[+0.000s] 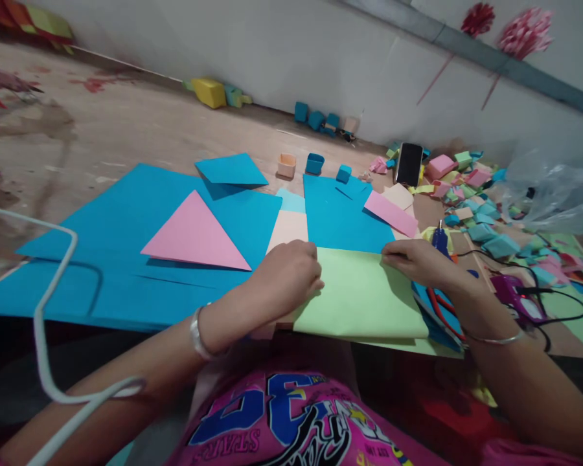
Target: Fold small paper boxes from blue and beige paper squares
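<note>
A light green sheet of paper (362,294) lies folded over at the table's near edge, its rounded fold facing me. My left hand (291,275) is closed at the sheet's upper left side, the fingers curled onto the paper. At the far right corner, my right hand (418,259) pinches the sheet between thumb and fingers. Behind the green paper lies a blue sheet (342,217), with a pink paper strip (391,213) across its right side. A folded pink triangle (197,236) rests on a large blue sheet (111,220) to the left.
Small paper boxes (315,163) stand at the back. Many coloured paper pieces (486,220) are heaped on the right, near a phone (409,164), a glue gun (440,239) and orange-handled scissors (440,307). A purple device (517,298) trails black cable. A white cable (53,285) hangs at left.
</note>
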The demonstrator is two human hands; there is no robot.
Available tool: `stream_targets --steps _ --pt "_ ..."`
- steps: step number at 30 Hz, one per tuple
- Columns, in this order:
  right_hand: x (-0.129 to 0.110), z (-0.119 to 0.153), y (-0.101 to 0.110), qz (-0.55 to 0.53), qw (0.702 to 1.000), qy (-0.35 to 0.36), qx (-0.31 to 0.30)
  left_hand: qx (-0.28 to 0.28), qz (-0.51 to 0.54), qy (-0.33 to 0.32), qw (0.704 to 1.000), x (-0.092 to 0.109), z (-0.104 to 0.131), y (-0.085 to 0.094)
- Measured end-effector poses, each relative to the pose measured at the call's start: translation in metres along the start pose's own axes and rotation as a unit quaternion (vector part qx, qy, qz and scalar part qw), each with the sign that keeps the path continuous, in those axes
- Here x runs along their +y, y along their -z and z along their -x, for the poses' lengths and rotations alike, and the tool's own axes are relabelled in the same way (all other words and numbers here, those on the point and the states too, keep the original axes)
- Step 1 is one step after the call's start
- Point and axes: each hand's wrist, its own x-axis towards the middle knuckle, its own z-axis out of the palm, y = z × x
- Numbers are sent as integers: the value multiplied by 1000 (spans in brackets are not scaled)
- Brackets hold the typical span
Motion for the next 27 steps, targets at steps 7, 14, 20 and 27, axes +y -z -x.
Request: stream_targets --steps 7,14,20,27 --pt "2 -14 2 -12 996 -4 92 -3 61 87 994 -26 -47 24" --pt "15 -30 7 -24 993 -2 119 -39 90 118 988 -48 -72 43" --pt "23 -35 -2 -13 996 6 84 -116 156 146 970 -50 -80 44" --pt "29 -43 -10 62 994 -4 94 -78 103 127 983 -60 -88 29"
